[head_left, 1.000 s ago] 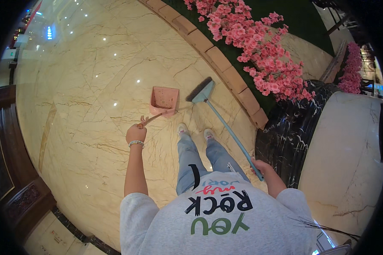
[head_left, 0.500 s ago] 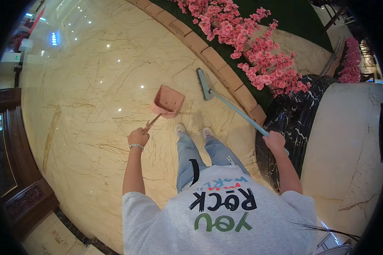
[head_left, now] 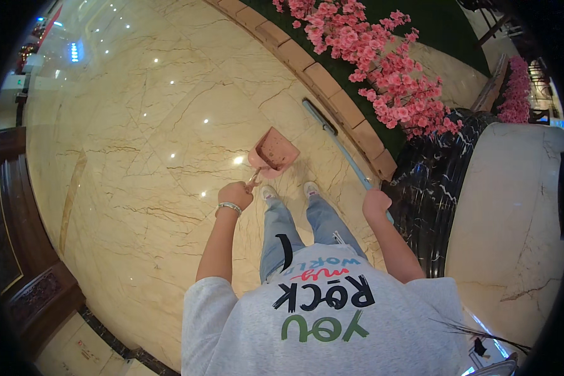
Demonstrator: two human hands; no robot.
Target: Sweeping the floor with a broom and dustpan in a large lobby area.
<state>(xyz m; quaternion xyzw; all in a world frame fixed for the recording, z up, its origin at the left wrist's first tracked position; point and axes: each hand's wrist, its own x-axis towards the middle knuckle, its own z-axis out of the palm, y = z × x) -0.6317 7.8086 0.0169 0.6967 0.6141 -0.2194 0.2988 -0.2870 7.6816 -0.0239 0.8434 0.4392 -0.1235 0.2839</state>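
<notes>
My left hand (head_left: 235, 195) is wrapped round the handle of a pink dustpan (head_left: 278, 152), whose pan is in front of my feet with dark specks inside it. In my right hand (head_left: 376, 204) is the light blue pole of a broom (head_left: 351, 160). The broom's head (head_left: 319, 116) is at the floor right beside the brick edging, ahead and to the right. Its bristles barely show from this angle.
Shiny veined marble floor (head_left: 150, 125) spreads ahead and to the left. A curved brick border (head_left: 341, 106) with pink blossom branches (head_left: 382, 69) runs along the right. Close on my right stand a black marble base (head_left: 435, 182) and a pale rounded block (head_left: 507, 207). A dark wooden door (head_left: 9, 225) is far left.
The broom head has moved right, up against the brick border, and turned. My left hand and the dustpan have shifted right, closer to my feet. My right hand has come a little inward.
</notes>
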